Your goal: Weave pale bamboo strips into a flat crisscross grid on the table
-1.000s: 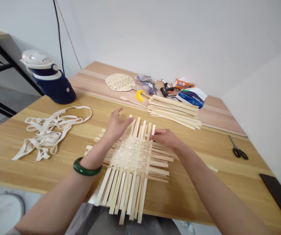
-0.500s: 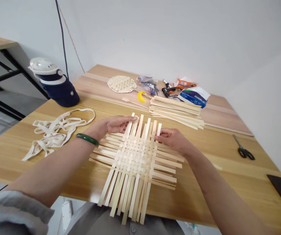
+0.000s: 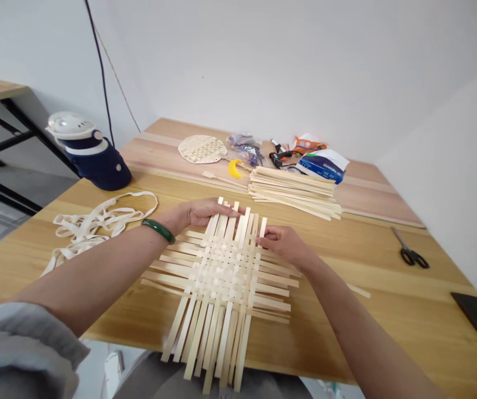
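A half-woven mat of pale bamboo strips (image 3: 225,277) lies on the wooden table (image 3: 388,299) in front of me. Its loose strip ends hang over the near edge. My left hand (image 3: 199,213), with a green bangle on the wrist, lies over the far ends of the upright strips, fingers stretched across them. My right hand (image 3: 282,244) pinches the far end of the rightmost upright strip at the mat's far right corner.
A stack of spare bamboo strips (image 3: 294,191) lies behind the mat. White cloth tape (image 3: 92,224) is tangled at the left, beside a navy and white cap (image 3: 91,152). Scissors (image 3: 408,252) lie at the right. A small woven fan (image 3: 202,148), packets and tools sit at the back.
My left hand has swung from the mat's left side to its far edge and now lies across the strip ends. My right hand has stayed at the far right corner.
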